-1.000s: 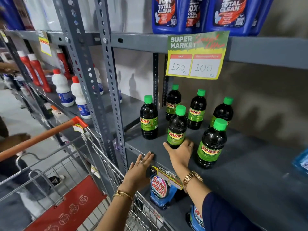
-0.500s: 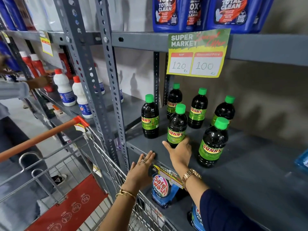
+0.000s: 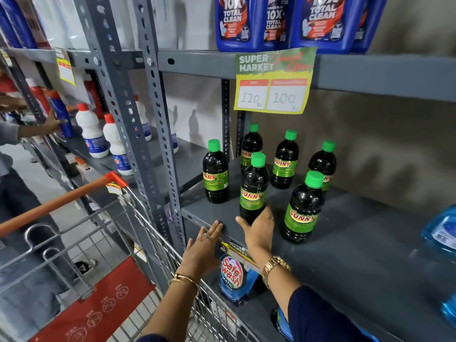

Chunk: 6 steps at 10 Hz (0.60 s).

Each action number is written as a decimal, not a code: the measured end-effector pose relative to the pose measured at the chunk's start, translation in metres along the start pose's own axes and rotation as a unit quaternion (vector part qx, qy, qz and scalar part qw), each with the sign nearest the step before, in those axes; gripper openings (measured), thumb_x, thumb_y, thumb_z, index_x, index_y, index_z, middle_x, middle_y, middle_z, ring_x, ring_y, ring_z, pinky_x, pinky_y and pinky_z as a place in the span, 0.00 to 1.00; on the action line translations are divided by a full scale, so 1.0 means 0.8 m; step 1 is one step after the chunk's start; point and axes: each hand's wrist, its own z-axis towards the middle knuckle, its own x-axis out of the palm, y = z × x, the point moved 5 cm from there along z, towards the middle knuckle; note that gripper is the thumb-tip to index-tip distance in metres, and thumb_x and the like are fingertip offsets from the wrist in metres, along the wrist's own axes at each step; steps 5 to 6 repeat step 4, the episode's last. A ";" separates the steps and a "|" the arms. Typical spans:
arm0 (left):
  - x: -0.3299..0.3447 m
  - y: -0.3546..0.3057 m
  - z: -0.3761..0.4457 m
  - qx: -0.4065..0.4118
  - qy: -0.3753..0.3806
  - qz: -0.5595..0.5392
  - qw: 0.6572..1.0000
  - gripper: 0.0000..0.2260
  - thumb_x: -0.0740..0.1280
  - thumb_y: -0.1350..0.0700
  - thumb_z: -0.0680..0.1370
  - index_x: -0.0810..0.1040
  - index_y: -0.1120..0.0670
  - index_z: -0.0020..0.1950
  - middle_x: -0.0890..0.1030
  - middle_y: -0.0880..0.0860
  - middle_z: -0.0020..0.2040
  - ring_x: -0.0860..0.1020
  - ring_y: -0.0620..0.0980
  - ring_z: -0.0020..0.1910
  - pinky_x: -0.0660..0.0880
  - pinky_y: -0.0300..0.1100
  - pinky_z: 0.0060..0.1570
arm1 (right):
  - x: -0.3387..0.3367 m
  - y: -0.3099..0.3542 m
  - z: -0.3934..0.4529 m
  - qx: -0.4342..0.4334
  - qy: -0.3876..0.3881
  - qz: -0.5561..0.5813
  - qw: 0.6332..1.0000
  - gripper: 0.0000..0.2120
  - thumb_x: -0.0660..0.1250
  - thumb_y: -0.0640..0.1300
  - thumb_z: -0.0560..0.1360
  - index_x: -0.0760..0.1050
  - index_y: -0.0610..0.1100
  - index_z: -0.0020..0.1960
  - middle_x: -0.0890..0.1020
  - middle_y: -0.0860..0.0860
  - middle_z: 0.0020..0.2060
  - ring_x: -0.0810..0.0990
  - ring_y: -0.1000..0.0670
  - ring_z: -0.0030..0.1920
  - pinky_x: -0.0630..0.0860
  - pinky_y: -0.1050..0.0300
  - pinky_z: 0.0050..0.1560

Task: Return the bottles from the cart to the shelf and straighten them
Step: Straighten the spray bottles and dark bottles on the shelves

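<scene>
Several dark Sunny bottles with green caps stand upright on the grey shelf (image 3: 357, 248). My right hand (image 3: 259, 233) wraps the base of the front middle bottle (image 3: 253, 191), near the shelf's front edge. My left hand (image 3: 202, 250) rests flat with fingers apart on the shelf's front lip, holding nothing. Another bottle (image 3: 215, 174) stands to the left by the upright, and one (image 3: 303, 211) stands to the right. Three more stand behind, near the back wall. The wire cart (image 3: 103, 243) with an orange handle sits at lower left.
Blue detergent jugs (image 3: 283, 21) fill the shelf above, with a yellow price sign (image 3: 274, 80) hanging below them. White bottles (image 3: 92, 134) stand on the left bay, where another person's hand (image 3: 53, 123) holds a blue bottle. Safe Wash pouches (image 3: 233, 277) sit on the shelf below. A blue pouch (image 3: 441, 230) lies at right.
My right hand has stayed on the front middle bottle's base, and my left hand stays on the shelf lip. At far left, another person's hand has brought a blue bottle to the shelf.
</scene>
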 end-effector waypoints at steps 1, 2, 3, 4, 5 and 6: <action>-0.005 -0.010 -0.007 -0.005 -0.008 0.042 0.999 0.40 0.66 0.60 0.72 0.43 0.48 0.76 0.45 0.45 0.78 0.45 0.51 0.77 0.50 0.59 0.74 | -0.007 -0.002 -0.024 -0.014 0.024 0.004 1.000 0.36 0.74 0.42 0.68 0.60 0.37 0.69 0.71 0.38 0.66 0.70 0.41 0.65 0.70 0.53 0.62; -0.009 -0.028 -0.024 -0.010 -0.016 0.095 0.995 0.37 0.63 0.59 0.74 0.45 0.50 0.76 0.46 0.47 0.79 0.46 0.50 0.77 0.50 0.57 0.75 | -0.020 -0.006 -0.053 -0.018 0.074 -0.009 0.997 0.35 0.70 0.41 0.72 0.55 0.37 0.72 0.65 0.39 0.71 0.65 0.42 0.70 0.65 0.54 0.68; -0.010 -0.046 -0.048 -0.015 -0.026 0.093 0.995 0.34 0.60 0.63 0.75 0.46 0.51 0.76 0.46 0.47 0.79 0.46 0.49 0.77 0.50 0.55 0.75 | -0.034 -0.014 -0.076 -0.017 0.119 -0.016 0.993 0.32 0.66 0.40 0.75 0.54 0.39 0.73 0.63 0.41 0.72 0.63 0.44 0.72 0.62 0.53 0.70; -0.016 -0.075 -0.078 0.001 -0.080 0.079 0.994 0.34 0.59 0.63 0.75 0.47 0.52 0.76 0.48 0.49 0.79 0.49 0.49 0.77 0.50 0.54 0.76 | -0.060 -0.021 -0.110 -0.008 0.143 -0.009 0.990 0.26 0.61 0.43 0.78 0.56 0.40 0.73 0.63 0.42 0.72 0.63 0.45 0.71 0.63 0.57 0.68; -0.016 -0.075 -0.078 0.001 -0.080 0.079 0.994 0.34 0.59 0.63 0.75 0.47 0.52 0.76 0.48 0.49 0.79 0.49 0.49 0.77 0.50 0.54 0.76 | -0.060 -0.021 -0.110 -0.008 0.143 -0.009 0.990 0.26 0.61 0.43 0.78 0.56 0.40 0.73 0.63 0.42 0.72 0.63 0.45 0.71 0.63 0.57 0.68; -0.016 -0.075 -0.078 0.001 -0.080 0.079 0.994 0.34 0.59 0.63 0.75 0.47 0.52 0.76 0.48 0.49 0.79 0.49 0.49 0.77 0.50 0.54 0.76 | -0.060 -0.021 -0.110 -0.008 0.143 -0.009 0.990 0.26 0.61 0.43 0.78 0.56 0.40 0.73 0.63 0.42 0.72 0.63 0.45 0.71 0.63 0.57 0.68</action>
